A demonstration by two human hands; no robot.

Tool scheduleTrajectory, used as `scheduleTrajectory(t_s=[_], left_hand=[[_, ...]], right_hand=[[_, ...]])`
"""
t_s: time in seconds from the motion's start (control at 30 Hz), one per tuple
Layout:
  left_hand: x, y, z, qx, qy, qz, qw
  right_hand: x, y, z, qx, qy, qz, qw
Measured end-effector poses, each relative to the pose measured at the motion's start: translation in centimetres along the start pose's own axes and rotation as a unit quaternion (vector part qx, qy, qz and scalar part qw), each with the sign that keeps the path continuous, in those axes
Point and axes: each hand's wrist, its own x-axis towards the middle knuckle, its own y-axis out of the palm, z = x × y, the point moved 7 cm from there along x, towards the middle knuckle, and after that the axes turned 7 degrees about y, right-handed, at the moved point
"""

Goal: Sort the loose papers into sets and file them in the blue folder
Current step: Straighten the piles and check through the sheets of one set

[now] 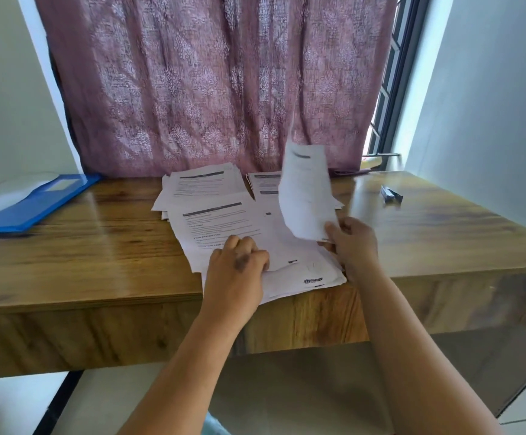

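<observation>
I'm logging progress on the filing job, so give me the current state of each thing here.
blue folder: open, on desk's left end
lifted sheet: raised, pinched by right hand
near pile: loose, gripped by left hand
far piles: lying flat by curtain
stapler: lying untouched

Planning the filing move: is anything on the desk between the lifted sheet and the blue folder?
The paper piles lie left of the lifted sheet; past them only bare desk leads to the blue folder.
</observation>
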Motion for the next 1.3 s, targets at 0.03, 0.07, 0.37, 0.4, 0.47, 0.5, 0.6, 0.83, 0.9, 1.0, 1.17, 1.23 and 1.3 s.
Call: scheduleTrajectory(t_s=[0.03,0.07,0.37,0.4,0.47,0.5,0.6,0.83,0.9,1.0,1.17,1.23,1.3], left_hand=[[-0.1,-0.1,-0.2,-0.005,0.008,-0.028,1.0],[-0.2,-0.3,-0.4,-0.009,0.018,-0.048,0.999],[-1.0,-0.7,-0.8,0.008,0.003,-0.141,0.99],[-0.9,-0.7,-0.9,0.013,0.008,-0.137,0.991],[-0.7,-0.5,-1.0,0.015,0.017,-0.115,0.993],[-0.5,-0.4,-1.0,0.015,0.016,-0.096,0.995],[0.1,0.3,-0.2,0.016,-0.004,-0.036,0.999],[-0.2,1.2,2.5,-0.024,-0.055,0.039,0.997],[0.1,1.0,3.0,-0.022,-0.066,0.03,0.997],[0.8,0.9,3.7,-0.024,-0.078,0.026,0.996],[0.6,1.0,4.1,-0.073,-0.071,-0.011,0.995],[0.5,0.9,4.2,-0.103,-0.073,-0.031,0.991],[0.5,0.7,4.1,-0.127,-0.074,-0.042,0.988]], right_hand=[[-0.2,0.3,0.4,-0.039,-0.028,0.002,0.999],[-0.5,0.4,0.8,-0.059,-0.05,0.002,0.997],[-1.0,2.3,2.2,-0.176,-0.133,0.06,0.973],[-1.2,2.6,2.5,-0.188,-0.132,0.081,0.97],[-1.7,3.8,2.9,-0.219,-0.13,0.136,0.957],[-1.8,4.3,3.1,-0.238,-0.134,0.159,0.949],[-1.9,5.1,3.5,-0.288,-0.146,0.177,0.93],[0.7,3.7,-0.9,-0.05,0.002,0.13,0.99],[1.0,3.1,-1.4,0.047,0.067,0.116,0.99],[0.6,2.2,-0.9,0.007,0.067,0.119,0.991],[-0.9,1.8,0.7,-0.29,-0.081,0.137,0.944],[-0.8,2.0,0.5,-0.292,-0.081,0.15,0.941],[-0.5,2.0,0.6,-0.288,-0.087,0.143,0.943]])
